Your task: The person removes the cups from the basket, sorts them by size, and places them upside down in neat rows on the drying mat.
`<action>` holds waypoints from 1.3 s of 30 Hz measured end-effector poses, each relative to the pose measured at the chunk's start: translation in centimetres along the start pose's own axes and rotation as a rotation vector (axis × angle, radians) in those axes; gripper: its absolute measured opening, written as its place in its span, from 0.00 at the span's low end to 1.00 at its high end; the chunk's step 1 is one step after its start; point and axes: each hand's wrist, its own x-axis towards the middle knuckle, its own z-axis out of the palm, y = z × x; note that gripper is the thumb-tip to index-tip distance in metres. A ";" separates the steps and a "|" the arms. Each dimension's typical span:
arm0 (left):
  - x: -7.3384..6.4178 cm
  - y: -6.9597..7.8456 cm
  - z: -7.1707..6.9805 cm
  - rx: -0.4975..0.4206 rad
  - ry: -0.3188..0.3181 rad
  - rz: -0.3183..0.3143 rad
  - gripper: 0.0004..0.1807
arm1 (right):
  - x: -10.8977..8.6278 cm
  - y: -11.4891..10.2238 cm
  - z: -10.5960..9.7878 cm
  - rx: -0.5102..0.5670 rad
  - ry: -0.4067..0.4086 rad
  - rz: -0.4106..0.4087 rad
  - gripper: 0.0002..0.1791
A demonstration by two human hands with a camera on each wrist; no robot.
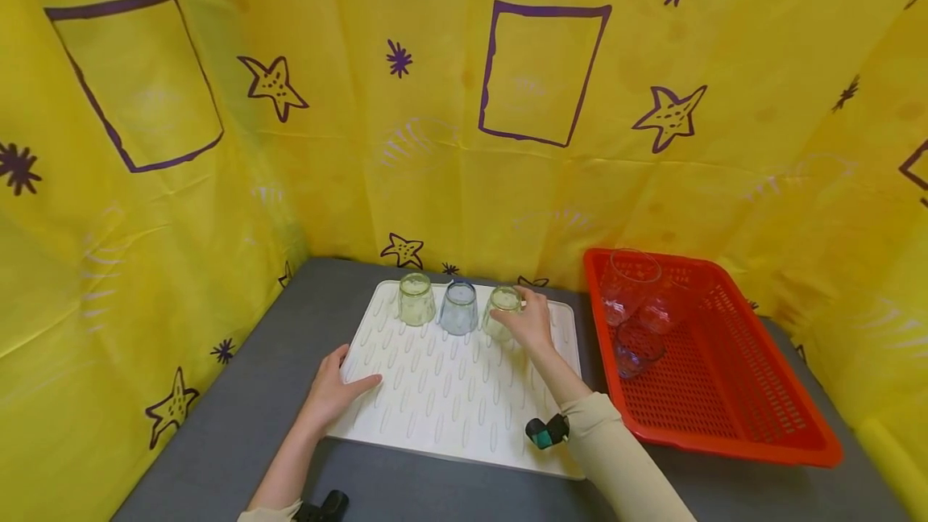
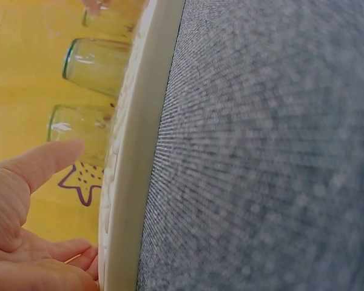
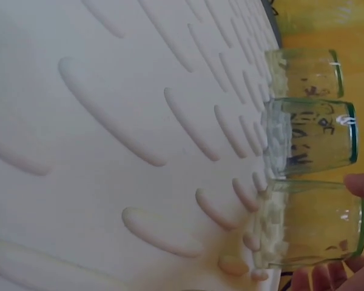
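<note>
Three tumblers stand in a row along the far edge of a white ribbed drying mat [image 1: 449, 405]. On the right is a pale green glass [image 3: 312, 218]; my right hand [image 1: 535, 322] holds it near its rim, thumb on one side and fingers on the other. Its base is at the mat's surface. Beside it are a blue glass [image 1: 459, 311] in the middle and another green glass [image 1: 416, 301] on the left. My left hand [image 1: 332, 395] rests at the mat's left edge, thumb stretched over the surface and fingers along the rim.
A red plastic basket [image 1: 725, 393] stands to the right of the mat. Inside its left part are several clear glasses, among them a tall one [image 1: 632, 284] and a low purplish one [image 1: 638, 351]. A yellow patterned cloth [image 1: 449, 184] hangs behind the grey table [image 1: 246, 393].
</note>
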 end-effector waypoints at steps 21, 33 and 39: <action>0.0 -0.4 -0.5 -0.007 0.011 0.004 0.52 | -3.8 -2.0 -3.7 0.153 -0.045 -0.070 0.39; 0.1 -0.2 -0.5 0.003 -0.035 -0.019 0.53 | -6.0 -1.3 -9.8 0.202 0.010 -0.129 0.39; 0.0 0.1 -0.3 -0.008 -0.040 -0.014 0.51 | -5.6 1.8 -12.8 0.188 0.067 -0.133 0.39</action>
